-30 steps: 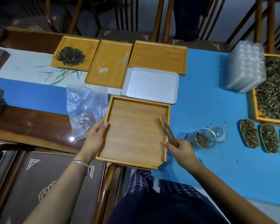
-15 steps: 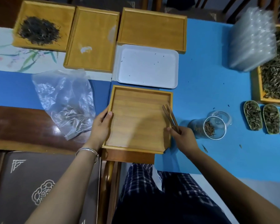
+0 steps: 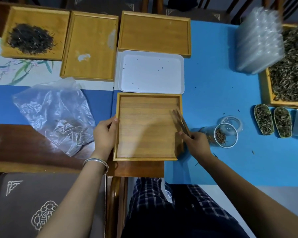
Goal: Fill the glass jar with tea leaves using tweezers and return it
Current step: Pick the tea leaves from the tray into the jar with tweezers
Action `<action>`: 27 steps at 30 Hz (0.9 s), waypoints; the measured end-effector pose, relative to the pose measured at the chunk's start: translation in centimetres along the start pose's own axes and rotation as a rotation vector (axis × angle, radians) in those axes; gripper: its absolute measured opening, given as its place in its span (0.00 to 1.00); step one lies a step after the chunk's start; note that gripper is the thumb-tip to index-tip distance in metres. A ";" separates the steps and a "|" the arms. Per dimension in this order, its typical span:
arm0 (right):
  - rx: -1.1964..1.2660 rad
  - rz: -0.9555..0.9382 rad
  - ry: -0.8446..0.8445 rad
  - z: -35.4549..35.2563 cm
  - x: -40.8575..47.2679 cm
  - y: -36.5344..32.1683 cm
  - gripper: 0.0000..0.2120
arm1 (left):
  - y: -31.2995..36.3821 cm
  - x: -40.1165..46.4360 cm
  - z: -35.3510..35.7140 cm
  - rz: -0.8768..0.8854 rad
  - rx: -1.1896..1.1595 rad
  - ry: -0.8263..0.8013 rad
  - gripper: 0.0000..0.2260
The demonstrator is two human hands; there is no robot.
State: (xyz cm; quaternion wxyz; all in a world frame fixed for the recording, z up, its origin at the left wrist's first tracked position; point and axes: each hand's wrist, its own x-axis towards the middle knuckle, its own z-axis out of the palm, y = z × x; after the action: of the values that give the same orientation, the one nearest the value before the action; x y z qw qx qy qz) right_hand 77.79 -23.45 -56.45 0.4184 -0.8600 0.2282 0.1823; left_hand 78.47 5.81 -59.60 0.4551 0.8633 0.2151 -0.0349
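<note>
Tray squared up; jar not yet filled.

Since a second ago your view has tilted down while both hands stayed on the tray (image 3: 144, 127). Your left hand (image 3: 104, 134) grips its left rim, thumb over the edge. Your right hand (image 3: 197, 143) pinches the tweezers (image 3: 181, 121) at its right rim, tips over the tray. The jar (image 3: 221, 134) lies just right, holding few leaves.

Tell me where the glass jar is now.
In the head view, the jar lies on its side on the blue cloth, just right of the right hand holding the tweezers.
</note>
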 end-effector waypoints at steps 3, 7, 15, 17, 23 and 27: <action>0.024 -0.008 0.007 0.2 -0.1 0.2 0.27 | 0.0 0.4 0.1 -0.017 -0.017 0.028 0.13; -0.040 -0.086 -0.011 0.4 -0.1 0.2 0.26 | 0.7 0.5 0.2 -0.036 -0.006 0.015 0.12; -0.190 -0.334 0.066 -2.4 -0.9 -3.0 0.22 | 3.1 0.2 -0.5 -0.040 -0.059 0.072 0.16; -0.112 -0.345 0.080 -3.5 -0.9 -4.4 0.22 | 5.1 0.3 -0.2 0.025 -0.101 0.077 0.14; -0.059 -0.439 0.045 -6.7 1.4 -7.0 0.17 | 13.1 2.1 3.1 0.164 -0.231 -0.179 0.10; -0.156 -0.504 0.020 -9.3 5.2 -7.8 0.13 | 15.7 4.3 5.9 0.157 -0.071 -0.302 0.11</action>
State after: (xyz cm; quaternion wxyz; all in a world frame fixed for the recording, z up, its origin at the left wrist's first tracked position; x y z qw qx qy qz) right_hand 87.46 -27.92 -48.69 0.3808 -0.9211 -0.0038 0.0810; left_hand 89.52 -5.18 -52.04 0.5140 0.8457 0.0773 -0.1212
